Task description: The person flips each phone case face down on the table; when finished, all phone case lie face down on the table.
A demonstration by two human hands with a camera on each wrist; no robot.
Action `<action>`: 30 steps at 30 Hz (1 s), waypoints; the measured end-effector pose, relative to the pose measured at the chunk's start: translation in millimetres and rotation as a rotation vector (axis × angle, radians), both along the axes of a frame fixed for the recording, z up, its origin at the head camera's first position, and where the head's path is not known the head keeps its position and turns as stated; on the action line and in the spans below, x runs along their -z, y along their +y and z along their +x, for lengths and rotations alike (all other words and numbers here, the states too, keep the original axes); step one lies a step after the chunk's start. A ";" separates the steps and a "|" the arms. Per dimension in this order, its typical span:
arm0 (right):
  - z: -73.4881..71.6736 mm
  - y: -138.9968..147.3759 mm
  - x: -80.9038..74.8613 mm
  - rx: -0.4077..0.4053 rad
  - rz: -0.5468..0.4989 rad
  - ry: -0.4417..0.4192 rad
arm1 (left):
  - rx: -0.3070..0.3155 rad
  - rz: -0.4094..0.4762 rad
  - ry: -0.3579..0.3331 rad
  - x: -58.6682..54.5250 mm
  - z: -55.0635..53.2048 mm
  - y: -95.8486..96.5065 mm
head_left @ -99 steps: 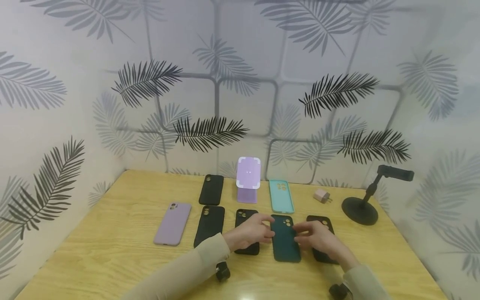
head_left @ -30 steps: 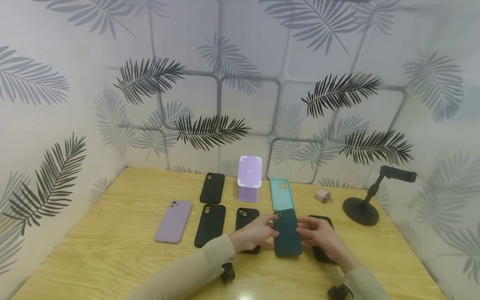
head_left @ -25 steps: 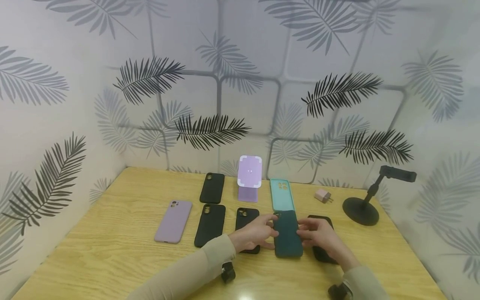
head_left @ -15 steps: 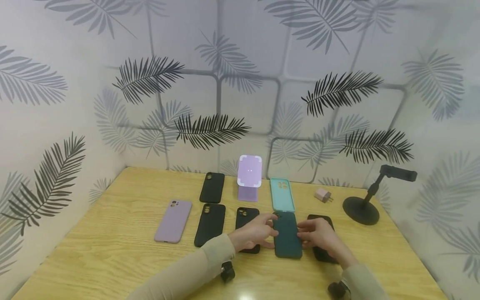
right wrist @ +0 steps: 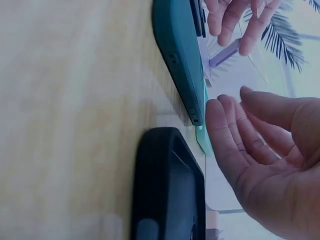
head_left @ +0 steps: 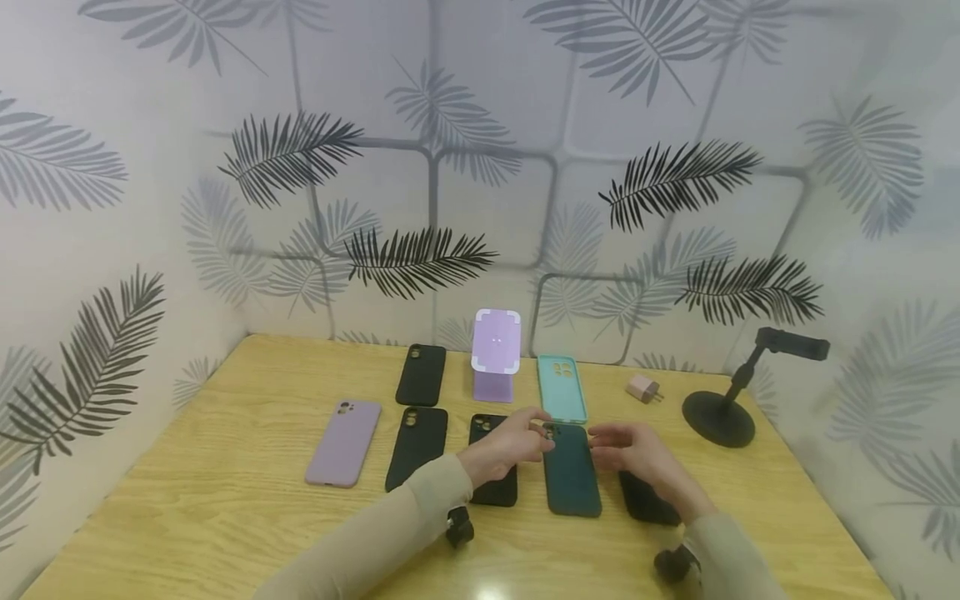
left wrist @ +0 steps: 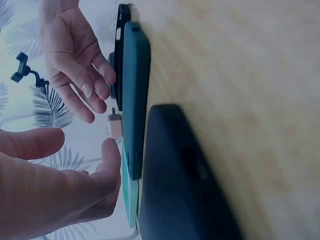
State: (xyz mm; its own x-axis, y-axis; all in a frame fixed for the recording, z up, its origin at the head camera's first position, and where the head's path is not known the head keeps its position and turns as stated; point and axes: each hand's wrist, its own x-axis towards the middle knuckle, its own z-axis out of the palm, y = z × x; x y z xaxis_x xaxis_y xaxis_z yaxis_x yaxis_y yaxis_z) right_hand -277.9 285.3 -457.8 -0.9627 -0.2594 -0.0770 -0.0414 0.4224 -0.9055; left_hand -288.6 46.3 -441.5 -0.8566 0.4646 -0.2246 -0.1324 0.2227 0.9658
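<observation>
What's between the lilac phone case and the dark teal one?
In the head view, a flat black phone case, then another partly behind the left hand.

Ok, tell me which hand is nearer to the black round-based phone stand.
Right. The right hand is left of the stand and a little closer to the person; the left hand is farther left, by the dark teal rectangular phone case.

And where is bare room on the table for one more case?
Bare table lies left of the lilac case; another patch is at the front, between the left sleeve and right sleeve. It is crowded around the teal case, with the left hand and right hand close by.
</observation>
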 end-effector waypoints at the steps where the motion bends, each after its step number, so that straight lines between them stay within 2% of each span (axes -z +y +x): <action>1: -3.7 0.0 -0.2 -0.011 -0.020 0.003 | -0.009 0.005 0.007 -0.8 -2.7 1.0; 4: -15.6 -0.2 0.0 -0.021 -0.084 0.002 | -0.048 0.037 0.011 -3.2 -11.2 5.3; 8: -31.2 0.1 1.9 0.003 -0.104 -0.002 | -0.125 0.087 0.010 -4.4 -23.3 11.9; 14: -47.7 1.7 4.1 0.048 -0.010 0.035 | -0.202 0.085 0.027 4.8 -37.6 19.5; 18: -53.7 1.4 3.5 0.078 0.038 0.049 | -0.235 0.047 0.042 10.7 -43.3 25.0; 21: -55.8 0.3 3.0 0.068 0.053 0.044 | -0.259 0.032 0.035 13.9 -49.0 29.4; 28: -61.7 -2.7 3.9 0.034 0.058 -0.017 | -0.308 0.009 0.041 20.1 -59.3 38.9; 30: -64.1 -2.5 4.3 0.035 0.053 -0.026 | -0.324 0.032 0.027 19.0 -60.4 41.0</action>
State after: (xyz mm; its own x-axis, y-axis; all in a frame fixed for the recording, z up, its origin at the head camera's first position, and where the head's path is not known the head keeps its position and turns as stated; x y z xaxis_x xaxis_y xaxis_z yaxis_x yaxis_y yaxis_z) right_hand -342.0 282.8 -462.1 -0.9685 -0.2208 -0.1148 -0.0028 0.4709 -0.8822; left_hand -349.0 87.3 -460.5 -0.9665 0.1736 -0.1891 -0.1652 0.1430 0.9758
